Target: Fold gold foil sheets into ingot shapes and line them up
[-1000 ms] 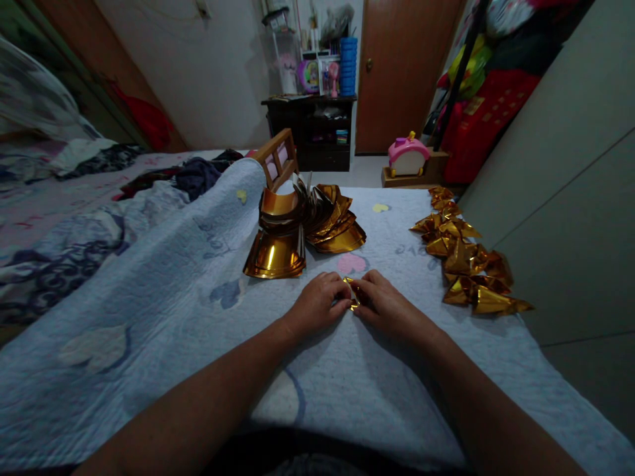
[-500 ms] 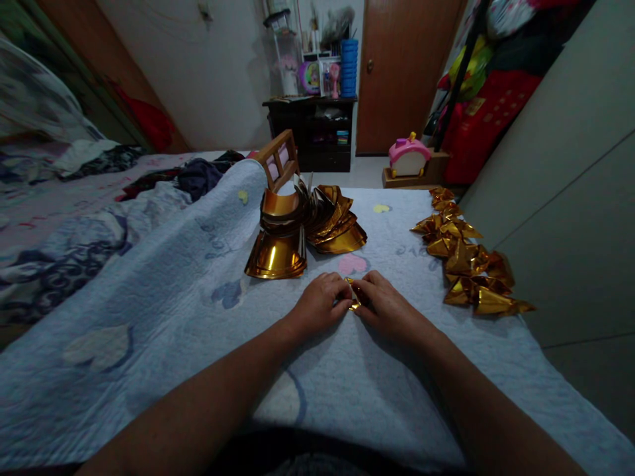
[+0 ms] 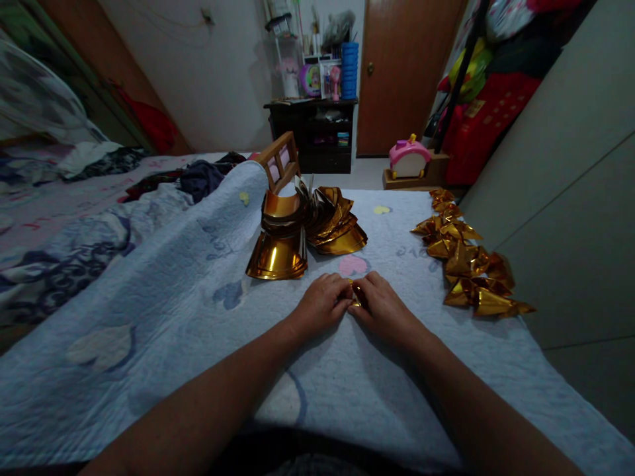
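Note:
Both my left hand (image 3: 325,301) and my right hand (image 3: 378,301) are closed in a pinch on one small piece of gold foil paper (image 3: 355,301). It sits between my fingertips just above the quilt, mostly hidden by them. Beyond my left hand lie fanned stacks of shiny gold foil sheets (image 3: 278,254), curved and overlapping. To the right of my right hand, a row of folded gold foil pieces (image 3: 464,258) with pointed ends runs along the bed's edge.
A pale blue quilt (image 3: 208,324) with heart patterns covers the bed, its left side raised in a fold. Bunched bedding (image 3: 89,244) lies further left. At the far end are a wooden bed rail (image 3: 280,158), a dark cabinet (image 3: 312,135) and a pink toy (image 3: 409,157). A pale panel (image 3: 560,231) stands right.
My hands have drawn slightly closer together around the gold foil paper, and less of it shows between them. The stacks and the folded pieces lie as before.

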{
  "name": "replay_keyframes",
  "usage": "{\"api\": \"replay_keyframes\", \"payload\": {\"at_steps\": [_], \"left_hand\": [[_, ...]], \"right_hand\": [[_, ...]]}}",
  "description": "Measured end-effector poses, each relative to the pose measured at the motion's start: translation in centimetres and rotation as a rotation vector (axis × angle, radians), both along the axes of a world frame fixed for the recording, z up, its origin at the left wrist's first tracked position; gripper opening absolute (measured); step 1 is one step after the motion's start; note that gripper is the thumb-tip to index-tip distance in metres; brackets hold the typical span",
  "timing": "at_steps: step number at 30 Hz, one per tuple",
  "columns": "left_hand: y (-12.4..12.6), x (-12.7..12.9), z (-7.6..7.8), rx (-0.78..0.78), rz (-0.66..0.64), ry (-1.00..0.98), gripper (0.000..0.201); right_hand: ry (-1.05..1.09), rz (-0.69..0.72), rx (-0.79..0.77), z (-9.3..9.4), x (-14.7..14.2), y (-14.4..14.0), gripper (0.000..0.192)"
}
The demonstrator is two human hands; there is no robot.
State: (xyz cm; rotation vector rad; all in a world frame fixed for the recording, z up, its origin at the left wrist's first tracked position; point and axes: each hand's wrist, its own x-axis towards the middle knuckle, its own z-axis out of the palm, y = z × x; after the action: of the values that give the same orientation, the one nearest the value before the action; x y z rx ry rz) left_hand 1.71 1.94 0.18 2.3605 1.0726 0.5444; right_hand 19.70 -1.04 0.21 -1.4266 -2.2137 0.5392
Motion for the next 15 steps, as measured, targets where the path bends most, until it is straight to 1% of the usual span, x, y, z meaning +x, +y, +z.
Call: {"api": "replay_keyframes", "payload": {"at_steps": [6, 15], "left_hand": [[-0.02, 0.06, 0.01, -0.006, 0.004, 0.032, 0.008], [0.03, 0.11, 0.09, -0.018, 0.000, 0.039, 0.009]], "right_hand": [[0.001, -0.030, 0.047, -0.67, -0.13, 0.11, 0.013], [-0.027, -0.037, 0.012, -0.58, -0.14, 0.04, 0.013]]}}
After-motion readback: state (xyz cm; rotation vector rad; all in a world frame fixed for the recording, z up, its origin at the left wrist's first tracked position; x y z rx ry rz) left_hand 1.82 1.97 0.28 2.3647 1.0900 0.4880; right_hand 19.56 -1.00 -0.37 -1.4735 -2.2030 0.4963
